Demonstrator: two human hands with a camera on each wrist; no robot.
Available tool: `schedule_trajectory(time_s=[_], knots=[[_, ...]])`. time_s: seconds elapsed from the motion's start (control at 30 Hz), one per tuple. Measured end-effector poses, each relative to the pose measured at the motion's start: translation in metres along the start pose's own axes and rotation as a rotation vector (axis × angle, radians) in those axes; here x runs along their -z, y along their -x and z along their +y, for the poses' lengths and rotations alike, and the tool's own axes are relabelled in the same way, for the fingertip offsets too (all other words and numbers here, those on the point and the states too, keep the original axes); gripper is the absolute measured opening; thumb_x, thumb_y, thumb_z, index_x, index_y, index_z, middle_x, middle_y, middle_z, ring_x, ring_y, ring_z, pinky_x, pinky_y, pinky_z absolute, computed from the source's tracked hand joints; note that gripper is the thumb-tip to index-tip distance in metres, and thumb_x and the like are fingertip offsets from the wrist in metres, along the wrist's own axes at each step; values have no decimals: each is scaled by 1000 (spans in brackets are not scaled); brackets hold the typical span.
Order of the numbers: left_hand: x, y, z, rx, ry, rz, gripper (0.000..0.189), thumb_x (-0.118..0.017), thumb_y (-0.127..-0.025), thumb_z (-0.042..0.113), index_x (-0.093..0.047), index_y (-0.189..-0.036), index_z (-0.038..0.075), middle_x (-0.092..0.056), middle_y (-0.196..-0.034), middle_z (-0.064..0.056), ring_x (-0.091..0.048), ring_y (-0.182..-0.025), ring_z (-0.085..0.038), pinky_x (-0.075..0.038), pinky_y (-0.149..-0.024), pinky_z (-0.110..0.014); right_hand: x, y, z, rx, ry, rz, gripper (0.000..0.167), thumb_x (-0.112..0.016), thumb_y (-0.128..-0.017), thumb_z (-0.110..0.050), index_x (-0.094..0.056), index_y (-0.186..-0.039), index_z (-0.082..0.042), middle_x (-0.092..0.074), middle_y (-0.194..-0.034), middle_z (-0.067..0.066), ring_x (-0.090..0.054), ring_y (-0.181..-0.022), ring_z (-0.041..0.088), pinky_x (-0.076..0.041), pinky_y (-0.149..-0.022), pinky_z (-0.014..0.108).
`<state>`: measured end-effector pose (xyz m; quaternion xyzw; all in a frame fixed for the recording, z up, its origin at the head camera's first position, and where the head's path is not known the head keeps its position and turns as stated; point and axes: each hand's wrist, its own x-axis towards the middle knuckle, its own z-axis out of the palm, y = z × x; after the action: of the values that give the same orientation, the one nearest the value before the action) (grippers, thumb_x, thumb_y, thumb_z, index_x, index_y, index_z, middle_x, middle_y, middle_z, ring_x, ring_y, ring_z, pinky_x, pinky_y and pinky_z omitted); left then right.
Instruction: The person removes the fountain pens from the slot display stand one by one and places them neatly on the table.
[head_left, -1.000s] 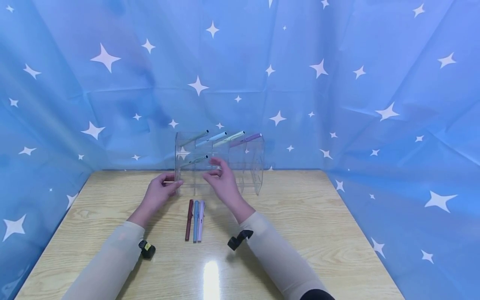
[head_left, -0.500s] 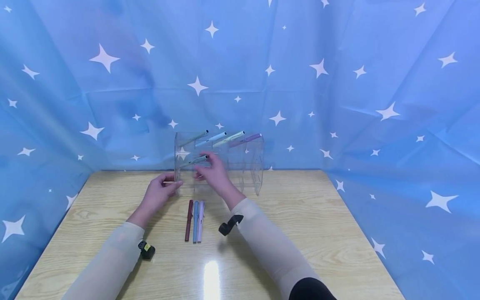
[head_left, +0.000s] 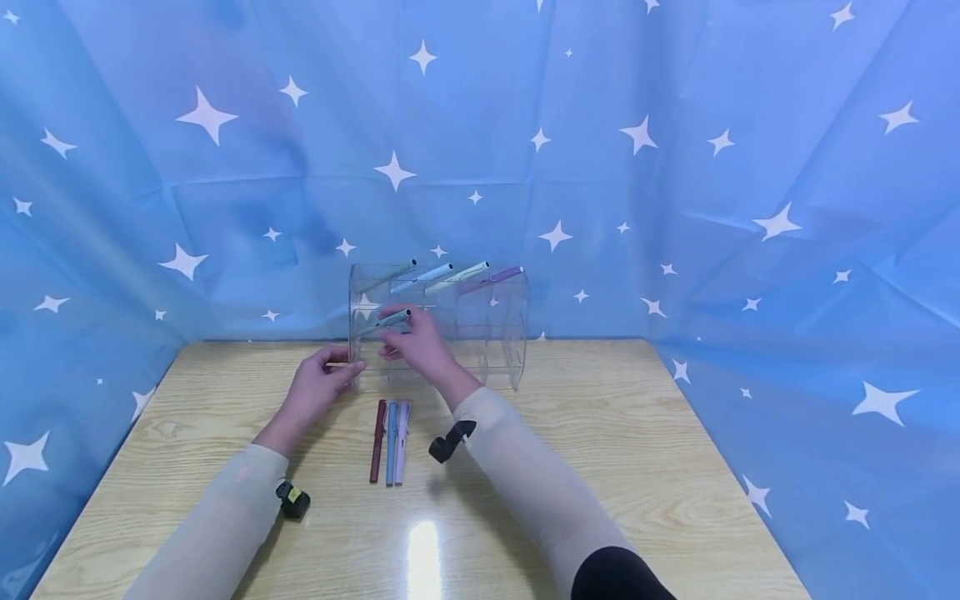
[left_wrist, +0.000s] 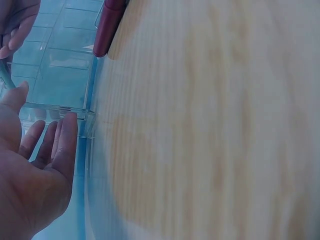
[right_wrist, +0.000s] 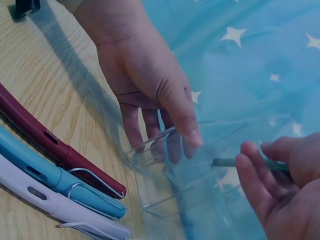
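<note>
A clear pen rack stands at the back of the table. My left hand holds its left side panel, the thumb in front and the fingers on the outer face, as the right wrist view also shows. My right hand pinches a green pen that lies slanted in the rack's lower tier at the left. In the right wrist view the pen passes between thumb and fingers, its middle partly hidden. Before the rack lie a dark red pen, a blue pen and a lavender pen, side by side.
On the rack's top tier lean a dark green pen, a light blue pen, a pale green pen and a purple pen. A starry blue cloth hangs right behind the wooden table.
My right hand has moved left along the rack and taken hold of the green pen, which has shifted slightly left. My left hand stays on the rack's side.
</note>
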<state>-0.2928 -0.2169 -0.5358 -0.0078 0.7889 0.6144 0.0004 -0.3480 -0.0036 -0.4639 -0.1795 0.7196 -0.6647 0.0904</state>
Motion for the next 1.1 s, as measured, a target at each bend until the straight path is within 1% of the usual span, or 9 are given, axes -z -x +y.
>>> schedule_trajectory(time_s=[0.2, 0.27, 0.47, 0.57, 0.7, 0.83, 0.93, 1.03, 1.1], knots=[[0, -2, -2, 1, 2, 8, 57, -77, -108, 34, -60, -150, -1, -60, -145, -21, -69, -123, -33, -68, -94, -34, -6, -4, -1, -9, 48, 57, 30, -75, -104, 0, -71, -134, -2, -75, -120, 10, -76, -69, 20, -72, -77, 48], [0, -2, -2, 1, 3, 5, 57, -77, -108, 34, -60, -150, -1, -60, -145, -21, -69, -123, -33, -68, -95, -35, -8, -5, 0, -13, 46, 76, 27, -75, -104, 0, -73, -131, -2, -75, -121, 8, -75, -67, 20, -72, -77, 52], [-1, -1, -3, 2, 0, 5, 55, -76, -109, 30, -60, -150, -2, -61, -145, -22, -69, -122, -32, -68, -96, -37, -9, -4, 2, -6, 30, 122, 24, -75, -104, 0, -74, -128, -2, -76, -126, 10, -74, -66, 19, -71, -77, 54], [-1, -1, -3, -5, -3, 8, 54, -75, -110, 28, -59, -151, -2, -61, -145, -23, -69, -122, -32, -68, -96, -37, -8, -3, 1, 14, 21, 142, 24, -74, -105, -1, -73, -128, -1, -76, -120, 13, -74, -66, 19, -71, -79, 58], [0, -2, -4, -8, -8, 8, 51, -74, -110, 27, -60, -150, -1, -61, -145, -22, -69, -123, -33, -68, -94, -35, -5, -1, -2, 61, -1, 145, 21, -73, -107, -2, -73, -128, 0, -75, -115, 23, -74, -67, 21, -69, -81, 62], [0, -2, -3, -11, -21, 3, 53, -74, -110, 27, -59, -152, -1, -61, -147, -23, -69, -125, -34, -68, -94, -35, 1, 2, -6, 89, -29, 166, 19, -73, -106, -2, -74, -125, -2, -76, -113, 18, -74, -67, 19, -71, -77, 54], [1, -2, -2, -1, -18, 2, 54, -74, -110, 26, -58, -154, -2, -60, -149, -24, -68, -126, -34, -68, -96, -37, 7, 5, -8, 94, -44, 192, 20, -74, -106, -3, -75, -125, -2, -78, -112, 9, -73, -67, 17, -71, -78, 54], [1, -3, -2, 15, -10, -1, 56, -74, -110, 26, -56, -155, -2, -58, -151, -24, -67, -126, -34, -68, -98, -39, 15, 8, -8, 105, -69, 210, 24, -75, -106, -5, -73, -129, 0, -79, -114, 8, -73, -69, 16, -70, -80, 59], [1, -3, -1, 22, -4, -3, 57, -74, -110, 27, -55, -156, -3, -57, -151, -25, -66, -127, -35, -67, -99, -40, 21, 11, -8, 121, -84, 212, 26, -75, -107, -7, -71, -131, 2, -78, -117, 14, -74, -72, 16, -70, -79, 57]])
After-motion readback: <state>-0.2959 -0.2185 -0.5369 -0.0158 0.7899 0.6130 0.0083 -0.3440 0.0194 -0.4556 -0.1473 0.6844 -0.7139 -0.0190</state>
